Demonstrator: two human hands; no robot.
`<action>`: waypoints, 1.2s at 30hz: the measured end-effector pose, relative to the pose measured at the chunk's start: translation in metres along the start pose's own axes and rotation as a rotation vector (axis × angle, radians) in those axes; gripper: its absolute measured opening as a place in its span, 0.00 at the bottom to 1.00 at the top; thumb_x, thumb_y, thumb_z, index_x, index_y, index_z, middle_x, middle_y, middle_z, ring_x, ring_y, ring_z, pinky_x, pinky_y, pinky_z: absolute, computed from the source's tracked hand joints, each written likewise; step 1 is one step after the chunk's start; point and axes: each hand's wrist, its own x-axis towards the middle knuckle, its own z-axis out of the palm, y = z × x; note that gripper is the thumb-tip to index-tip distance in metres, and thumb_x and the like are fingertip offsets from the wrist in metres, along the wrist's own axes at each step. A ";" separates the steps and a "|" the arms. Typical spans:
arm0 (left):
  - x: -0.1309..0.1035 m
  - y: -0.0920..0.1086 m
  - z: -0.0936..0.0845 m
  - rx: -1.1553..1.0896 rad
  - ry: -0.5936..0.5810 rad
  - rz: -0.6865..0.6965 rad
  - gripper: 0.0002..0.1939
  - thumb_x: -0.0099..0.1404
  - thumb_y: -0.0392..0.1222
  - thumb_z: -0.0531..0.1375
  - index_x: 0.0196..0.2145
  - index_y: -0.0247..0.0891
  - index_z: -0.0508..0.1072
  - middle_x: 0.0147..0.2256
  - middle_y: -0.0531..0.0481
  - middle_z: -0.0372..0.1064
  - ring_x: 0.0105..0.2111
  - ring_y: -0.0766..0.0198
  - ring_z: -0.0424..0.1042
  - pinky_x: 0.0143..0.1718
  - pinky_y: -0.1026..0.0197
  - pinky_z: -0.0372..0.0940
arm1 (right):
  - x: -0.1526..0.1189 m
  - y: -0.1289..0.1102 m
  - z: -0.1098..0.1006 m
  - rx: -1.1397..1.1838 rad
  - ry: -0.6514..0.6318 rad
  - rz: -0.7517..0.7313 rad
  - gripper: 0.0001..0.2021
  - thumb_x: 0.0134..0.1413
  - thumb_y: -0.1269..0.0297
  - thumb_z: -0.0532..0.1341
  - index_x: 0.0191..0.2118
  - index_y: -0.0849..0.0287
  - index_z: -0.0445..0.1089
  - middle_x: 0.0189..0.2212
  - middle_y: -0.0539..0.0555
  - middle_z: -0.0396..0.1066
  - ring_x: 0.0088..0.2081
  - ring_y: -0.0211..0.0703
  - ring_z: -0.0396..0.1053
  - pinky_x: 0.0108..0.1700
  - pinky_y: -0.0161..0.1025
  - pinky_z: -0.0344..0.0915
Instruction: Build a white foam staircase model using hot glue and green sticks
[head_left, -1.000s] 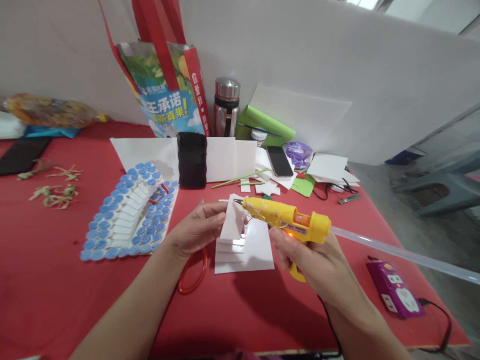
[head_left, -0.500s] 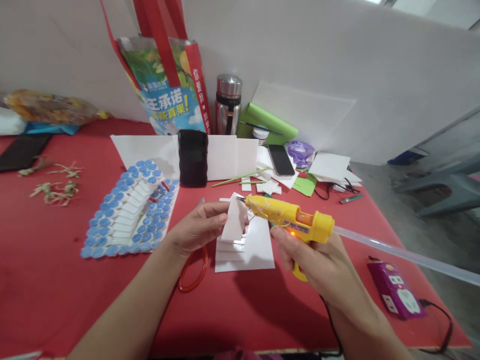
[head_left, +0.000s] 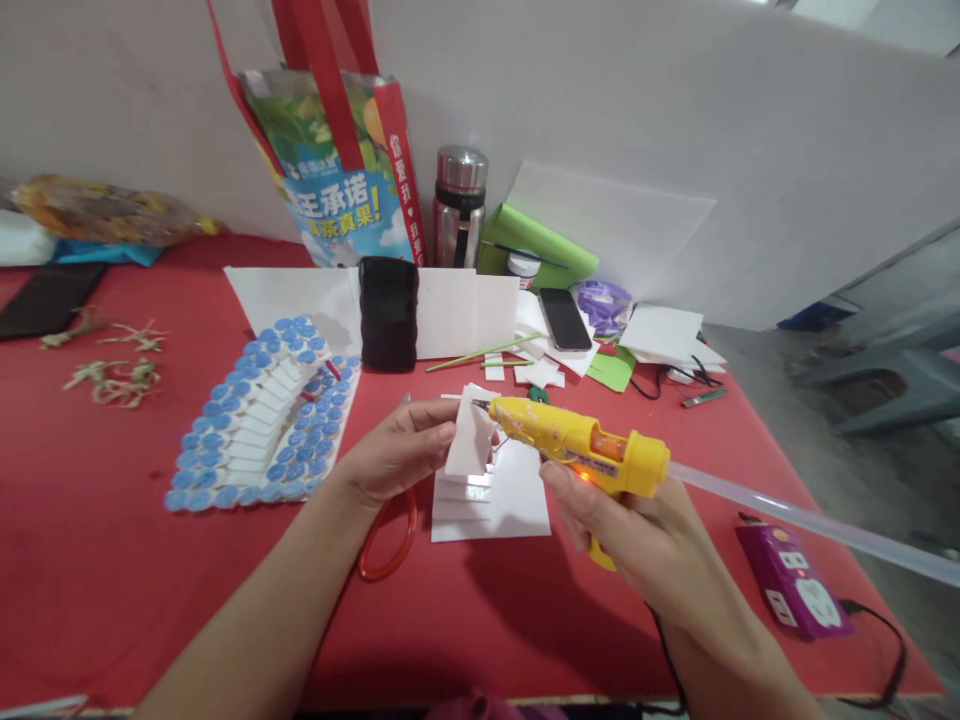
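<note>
Pinched in my left hand (head_left: 409, 447) is a small white card piece (head_left: 469, 440), tilted up above the red table. My right hand (head_left: 626, 530) grips a yellow hot glue gun (head_left: 577, 440), whose metal nozzle touches or nearly touches the card's upper part; I cannot tell which. A clear glue stick (head_left: 810, 520) runs out of its back, and an orange light glows on its side. Beneath the card lies a white sheet (head_left: 521, 500) with several overlapping white strips (head_left: 461, 508) on it. Orange-handled scissors (head_left: 390, 570) lie partly under my left wrist.
To the left lies a white panel covered in blue discs (head_left: 217, 440). Behind stand a black case (head_left: 388, 315), a steel flask (head_left: 459, 205) and a shopping bag (head_left: 337, 190). A phone (head_left: 565, 320) rests on paper scraps. A purple power box (head_left: 793, 580) sits at right.
The glue gun's nozzle has shifted very slightly down and its rear has dipped a little. The card stays in my left hand. The whole view has moved slightly.
</note>
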 end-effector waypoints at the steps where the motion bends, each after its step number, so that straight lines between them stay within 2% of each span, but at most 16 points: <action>1: 0.000 0.000 0.000 -0.006 0.003 -0.002 0.15 0.66 0.47 0.71 0.47 0.37 0.85 0.40 0.41 0.84 0.38 0.59 0.82 0.44 0.62 0.73 | 0.000 0.000 0.000 0.002 -0.007 0.005 0.26 0.71 0.49 0.58 0.22 0.56 0.62 0.16 0.47 0.60 0.19 0.34 0.58 0.20 0.34 0.54; 9: 0.000 -0.001 0.000 -0.037 0.043 -0.009 0.17 0.64 0.46 0.72 0.48 0.36 0.85 0.41 0.40 0.84 0.39 0.57 0.83 0.45 0.60 0.74 | -0.002 0.000 0.001 0.000 -0.020 0.019 0.26 0.70 0.48 0.58 0.21 0.56 0.63 0.16 0.47 0.60 0.19 0.35 0.59 0.21 0.34 0.55; 14: -0.001 0.000 0.000 -0.065 0.064 -0.019 0.20 0.65 0.45 0.72 0.54 0.39 0.83 0.43 0.40 0.84 0.40 0.57 0.83 0.47 0.60 0.74 | -0.002 0.000 0.002 0.026 -0.042 0.052 0.26 0.70 0.49 0.58 0.21 0.57 0.64 0.17 0.48 0.62 0.20 0.35 0.60 0.21 0.34 0.56; 23: 0.004 0.003 0.005 -0.086 0.146 0.036 0.23 0.60 0.44 0.75 0.53 0.38 0.83 0.47 0.38 0.83 0.43 0.55 0.83 0.47 0.60 0.75 | -0.005 0.000 0.001 -0.084 -0.043 -0.052 0.18 0.69 0.56 0.60 0.27 0.56 0.70 0.24 0.50 0.71 0.25 0.38 0.66 0.28 0.36 0.63; 28: 0.004 0.002 0.004 -0.111 0.198 0.048 0.21 0.59 0.42 0.76 0.51 0.37 0.84 0.45 0.40 0.84 0.42 0.57 0.83 0.45 0.62 0.76 | -0.010 0.002 -0.002 -0.014 -0.064 -0.025 0.17 0.68 0.55 0.62 0.27 0.56 0.71 0.21 0.48 0.67 0.24 0.38 0.65 0.25 0.35 0.60; 32: 0.005 0.003 0.007 -0.162 0.259 0.068 0.21 0.58 0.39 0.76 0.50 0.36 0.83 0.45 0.44 0.84 0.42 0.60 0.83 0.46 0.64 0.76 | -0.018 0.010 -0.006 0.077 -0.054 0.035 0.19 0.69 0.52 0.61 0.29 0.57 0.73 0.21 0.49 0.68 0.24 0.38 0.66 0.25 0.36 0.61; 36: 0.007 0.002 0.012 -0.194 0.267 0.054 0.21 0.58 0.38 0.76 0.50 0.35 0.83 0.44 0.44 0.84 0.42 0.61 0.82 0.47 0.63 0.76 | -0.025 0.025 -0.006 0.211 0.001 0.102 0.17 0.69 0.50 0.62 0.36 0.57 0.78 0.30 0.52 0.76 0.26 0.38 0.69 0.29 0.36 0.65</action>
